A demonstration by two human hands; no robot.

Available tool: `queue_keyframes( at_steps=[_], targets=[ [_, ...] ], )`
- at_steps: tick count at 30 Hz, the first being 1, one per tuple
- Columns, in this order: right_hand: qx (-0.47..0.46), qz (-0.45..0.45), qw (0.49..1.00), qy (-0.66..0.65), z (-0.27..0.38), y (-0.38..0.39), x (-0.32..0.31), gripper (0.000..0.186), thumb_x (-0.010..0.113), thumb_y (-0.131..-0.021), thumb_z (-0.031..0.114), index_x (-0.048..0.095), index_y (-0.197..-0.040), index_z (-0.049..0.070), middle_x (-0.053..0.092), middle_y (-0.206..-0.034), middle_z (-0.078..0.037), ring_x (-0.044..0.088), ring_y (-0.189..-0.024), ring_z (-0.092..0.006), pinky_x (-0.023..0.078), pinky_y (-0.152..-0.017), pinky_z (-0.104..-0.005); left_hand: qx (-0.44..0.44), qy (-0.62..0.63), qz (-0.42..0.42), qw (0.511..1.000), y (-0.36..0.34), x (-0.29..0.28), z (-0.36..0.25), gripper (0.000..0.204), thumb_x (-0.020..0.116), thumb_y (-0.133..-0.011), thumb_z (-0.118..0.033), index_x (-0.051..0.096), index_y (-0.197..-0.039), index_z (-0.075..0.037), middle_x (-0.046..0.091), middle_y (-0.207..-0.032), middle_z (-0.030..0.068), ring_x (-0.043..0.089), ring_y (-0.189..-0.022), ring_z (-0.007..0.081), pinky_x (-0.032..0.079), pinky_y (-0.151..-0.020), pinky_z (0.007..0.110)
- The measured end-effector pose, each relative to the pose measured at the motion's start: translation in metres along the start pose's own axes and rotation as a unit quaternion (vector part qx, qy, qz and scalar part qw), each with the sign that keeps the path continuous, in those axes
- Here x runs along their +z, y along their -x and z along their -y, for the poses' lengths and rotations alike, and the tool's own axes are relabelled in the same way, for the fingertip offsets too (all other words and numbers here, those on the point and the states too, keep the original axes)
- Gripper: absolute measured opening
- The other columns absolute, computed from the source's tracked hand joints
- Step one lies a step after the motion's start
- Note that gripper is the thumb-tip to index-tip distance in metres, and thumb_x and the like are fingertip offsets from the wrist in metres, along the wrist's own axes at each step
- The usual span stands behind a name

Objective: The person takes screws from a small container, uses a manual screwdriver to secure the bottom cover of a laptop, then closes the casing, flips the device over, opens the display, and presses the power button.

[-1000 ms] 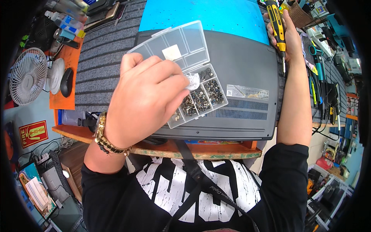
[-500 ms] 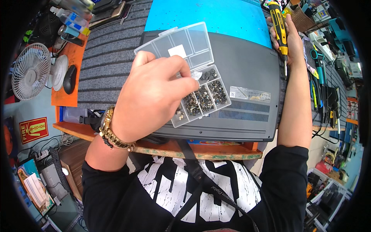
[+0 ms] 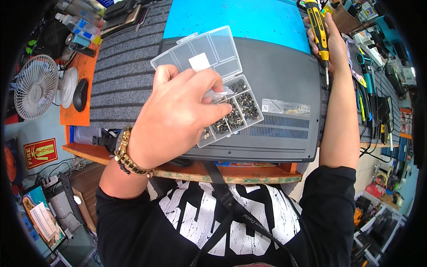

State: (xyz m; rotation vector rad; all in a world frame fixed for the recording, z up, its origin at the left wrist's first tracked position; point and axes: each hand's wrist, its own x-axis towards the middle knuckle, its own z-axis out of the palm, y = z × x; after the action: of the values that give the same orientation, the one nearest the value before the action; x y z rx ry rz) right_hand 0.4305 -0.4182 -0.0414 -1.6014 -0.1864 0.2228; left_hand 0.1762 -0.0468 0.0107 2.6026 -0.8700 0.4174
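My left hand [image 3: 178, 104] is over a clear plastic compartment box [image 3: 259, 116] with its hinged lid [image 3: 222, 44] raised. Thumb and index finger are apart, the thumb tip by the small dark and brassy screws [image 3: 249, 107]. A crumpled clear plastic bag [image 3: 221, 94] shows in the gap between them; I see no screw between the tips. The box rests on the grey underside of a laptop [image 3: 284, 80]. My right hand [image 3: 336, 46], beside the laptop's far right corner, is wrapped round a yellow and black screwdriver [image 3: 318, 33], its tip towards me.
Under the laptop lie a blue mat [image 3: 235, 18] and a ribbed grey cloth [image 3: 129, 75]. A white fan [image 3: 36, 86] and a black mouse [image 3: 80, 95] stand at left. Hand tools [image 3: 367, 84] lie at right. The wooden table edge [image 3: 231, 176] runs in front of me.
My left thumb and index finger have spread apart, showing more of the plastic bag. My right hand still holds the screwdriver, nearly in place.
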Motion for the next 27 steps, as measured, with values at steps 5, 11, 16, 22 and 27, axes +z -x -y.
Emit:
queue_keyframes(
  at_steps=[5, 11, 16, 22, 27],
  targets=[
    [-0.004, 0.006, 1.000, -0.010, -0.001, -0.001, 0.000, 0.077, 0.040, -0.122, 0.067, 0.065, -0.147, -0.002, 0.063, -0.081, 0.000, 0.056, -0.053, -0.0050, 0.049, -0.047, -0.0179, 0.010, 0.034, 0.009, 0.999, 0.001, -0.003, 0.003, 0.035, 0.079, -0.073, 0.005, 0.089, -0.099, -0.017, 0.076, -0.116, 0.0009, 0.069, -0.085, 0.0164, 0.040, -0.092, 0.042],
    [-0.006, 0.004, 1.000, -0.007, -0.002, -0.001, -0.001, 0.077, 0.041, -0.122, 0.068, 0.065, -0.147, -0.002, 0.063, -0.080, 0.000, 0.056, -0.053, -0.0050, 0.049, -0.047, -0.0178, 0.001, 0.047, -0.007, 0.999, 0.000, -0.004, 0.003, 0.027, 0.081, -0.077, 0.006, 0.085, -0.094, -0.015, 0.079, -0.114, 0.0005, 0.071, -0.086, 0.0177, 0.041, -0.090, 0.041],
    [0.001, 0.005, 1.000, -0.007, -0.001, -0.002, -0.002, 0.078, 0.041, -0.121, 0.068, 0.065, -0.147, -0.001, 0.063, -0.080, -0.001, 0.056, -0.053, -0.0055, 0.049, -0.047, -0.0183, -0.010, 0.049, -0.020, 0.999, -0.001, -0.004, 0.005, 0.023, 0.081, -0.083, 0.007, 0.080, -0.096, -0.013, 0.080, -0.108, 0.0006, 0.070, -0.088, 0.0218, 0.042, -0.088, 0.040],
    [-0.019, 0.009, 1.000, 0.003, 0.000, 0.001, 0.004, 0.078, 0.041, -0.121, 0.068, 0.065, -0.147, -0.001, 0.062, -0.081, 0.000, 0.055, -0.054, -0.0061, 0.048, -0.048, -0.0197, 0.005, 0.060, -0.039, 0.997, 0.000, -0.001, 0.009, 0.024, 0.082, -0.083, 0.007, 0.080, -0.098, -0.012, 0.080, -0.107, 0.0019, 0.069, -0.088, 0.0234, 0.044, -0.088, 0.040],
    [-0.006, 0.003, 1.000, -0.009, 0.003, 0.001, 0.006, 0.077, 0.040, -0.122, 0.066, 0.065, -0.146, -0.002, 0.063, -0.080, -0.001, 0.055, -0.053, -0.0071, 0.048, -0.048, -0.0210, 0.006, 0.080, -0.045, 0.996, 0.002, -0.003, 0.013, 0.026, 0.082, -0.081, 0.009, 0.084, -0.099, -0.010, 0.083, -0.109, 0.0025, 0.070, -0.088, 0.0243, 0.050, -0.088, 0.040]
  ],
)
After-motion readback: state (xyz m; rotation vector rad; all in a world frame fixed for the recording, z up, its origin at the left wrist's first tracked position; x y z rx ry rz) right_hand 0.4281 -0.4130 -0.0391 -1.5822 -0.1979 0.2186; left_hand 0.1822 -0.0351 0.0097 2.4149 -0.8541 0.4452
